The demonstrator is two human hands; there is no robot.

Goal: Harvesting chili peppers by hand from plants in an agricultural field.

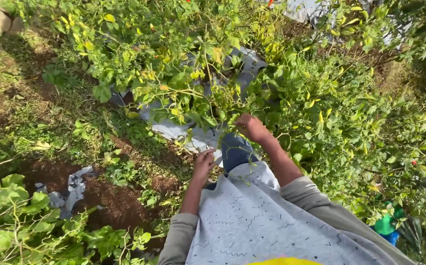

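Two hands: both in view, both low at the plant's near edge.
Right hand (252, 128): reaching into the foliage, back of hand to camera, fingers curled inward; grip contents hidden, cannot tell whether anything is pinched.
Left hand (204, 164): lower and nearer the body, fingers loosely curled, touching thin stems; nothing clearly held.
Plant (188, 73): bushy, dense green-yellow leaves on thin branching stems, standing directly ahead and spreading right.
Pods (321, 117): small, slender, yellowish, scattered among the leaves to the right of the right hand; a red one (413, 162) well off to the right.
Handling, pods: judged light, smooth-skinned, firm but easily bruised; best taken at the stalk just above the pod, not at the body.
Handling, stems: judged thin, springy, prone to snap; steady with one hand near the fork, light pull only.
Sheet (173, 130): grey plastic mulch on the ground under the plant, partly covered by leaves; another torn piece (73, 189) at lower left.
Soil (114, 201): bare brown patch beside weeds, left of the legs.
Container (387, 225): green and blue object at lower right, half hidden by leaves; kind not discernible.
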